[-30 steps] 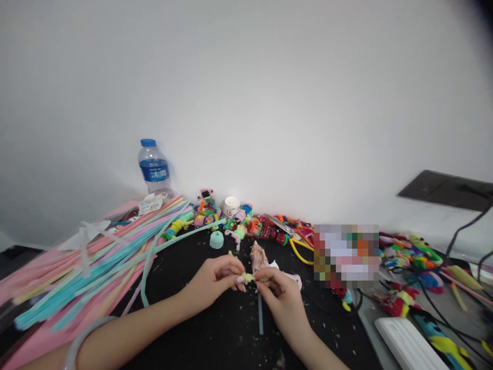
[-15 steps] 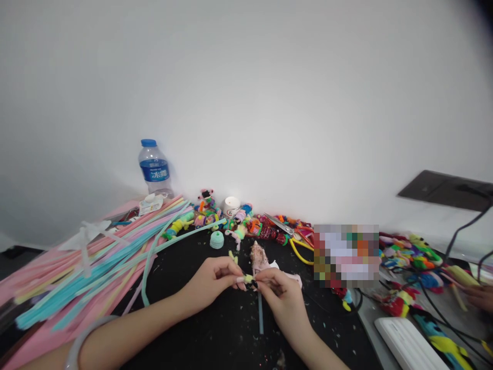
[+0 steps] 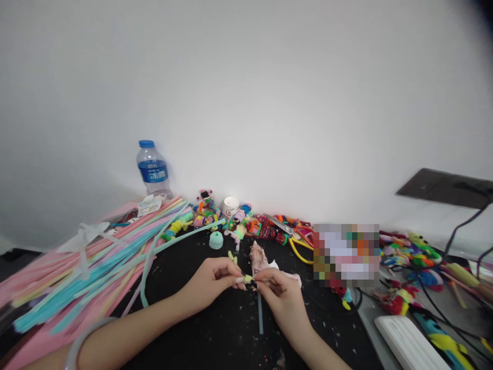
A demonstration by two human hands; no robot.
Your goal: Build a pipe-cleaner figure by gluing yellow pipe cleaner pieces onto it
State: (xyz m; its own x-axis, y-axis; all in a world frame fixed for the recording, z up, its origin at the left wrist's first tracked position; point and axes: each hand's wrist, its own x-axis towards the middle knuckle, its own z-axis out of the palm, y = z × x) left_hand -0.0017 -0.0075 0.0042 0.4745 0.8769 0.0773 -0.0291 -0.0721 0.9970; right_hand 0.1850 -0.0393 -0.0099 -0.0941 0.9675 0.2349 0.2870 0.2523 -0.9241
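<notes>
Over the black mat [image 3: 185,329], my left hand [image 3: 217,277] and my right hand [image 3: 281,293] meet with fingertips pinched. Between them is a small yellow piece of pipe cleaner [image 3: 248,279] with a dark part at its right end. Its exact shape is partly covered by the fingers. Just behind my right fingers lies a pink glue gun [image 3: 259,257] with a grimy nozzle. A clear glue stick [image 3: 261,314] shows below my right fingertips. Beyond my left hand rests a mint-green coiled piece [image 3: 216,240].
Long pastel pipe cleaners [image 3: 111,257] are heaped at left, beside a water bottle [image 3: 153,169]. Scissors [image 3: 300,250] with yellow handles, a paper cup [image 3: 231,205] and several fuzzy figures line the wall. At right are a white power strip [image 3: 408,341] and black cables [image 3: 449,257].
My hands hold nearly the same pinch on the yellow piece. Another person's hand at the right edge has drawn out of view. The camera view has shifted slightly.
</notes>
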